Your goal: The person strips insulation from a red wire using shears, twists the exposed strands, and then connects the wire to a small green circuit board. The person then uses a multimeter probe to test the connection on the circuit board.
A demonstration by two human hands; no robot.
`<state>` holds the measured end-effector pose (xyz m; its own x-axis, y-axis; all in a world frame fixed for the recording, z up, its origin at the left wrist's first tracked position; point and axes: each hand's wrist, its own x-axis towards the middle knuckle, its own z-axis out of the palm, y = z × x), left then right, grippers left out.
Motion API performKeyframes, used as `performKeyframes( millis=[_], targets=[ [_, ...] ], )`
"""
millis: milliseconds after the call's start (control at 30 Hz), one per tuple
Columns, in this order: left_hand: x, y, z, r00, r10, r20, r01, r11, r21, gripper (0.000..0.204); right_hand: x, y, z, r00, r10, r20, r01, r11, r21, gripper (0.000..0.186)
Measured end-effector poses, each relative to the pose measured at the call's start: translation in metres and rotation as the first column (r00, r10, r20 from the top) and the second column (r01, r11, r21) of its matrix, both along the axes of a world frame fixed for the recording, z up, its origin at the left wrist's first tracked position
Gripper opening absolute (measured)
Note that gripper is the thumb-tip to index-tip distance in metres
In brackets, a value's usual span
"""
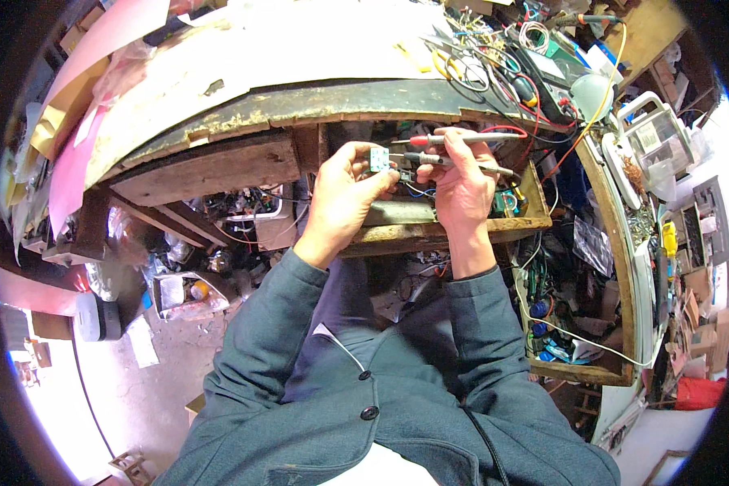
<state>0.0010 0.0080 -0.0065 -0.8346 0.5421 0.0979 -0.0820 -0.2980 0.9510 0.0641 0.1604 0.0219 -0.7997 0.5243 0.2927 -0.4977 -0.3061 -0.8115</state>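
Observation:
My left hand pinches a small pale-green circuit board between thumb and fingers, above an open wooden drawer. In my right hand are two test probes, gripped together like chopsticks: a red one on top and a black one below. Both metal tips point left toward the board. The black probe's tip comes close to the board's edge; whether it touches, I cannot tell. A red lead runs from the red probe's back end toward the bench on the right.
A dark meter with tangled leads lies on the bench at the back right, near a clear plastic container. The worn wooden bench edge crosses behind my hands. A second drawer full of parts lies at right; a white box stands lower left.

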Motion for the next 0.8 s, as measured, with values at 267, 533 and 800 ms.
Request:
performKeyframes(
  millis=[267, 533, 800],
  targets=[
    [0.001, 0.000, 0.000, 1.000, -0.018, 0.008, 0.018, 1.000, 0.000, 0.029, 0.002, 0.002, -0.009, 0.999, -0.042, 0.013, 0.042, 0.998, 0.040, 0.014],
    [0.002, -0.002, 0.003, 1.000, -0.029, 0.008, 0.029, 0.999, -0.017, 0.031, 0.005, -0.008, -0.003, 0.989, -0.116, 0.090, 0.112, 0.992, 0.052, 0.012],
    [0.002, -0.001, 0.002, 1.000, -0.018, 0.001, 0.018, 0.999, -0.034, 0.032, 0.004, -0.010, -0.004, 0.976, -0.197, 0.094, 0.188, 0.977, 0.097, 0.015]
  ],
)
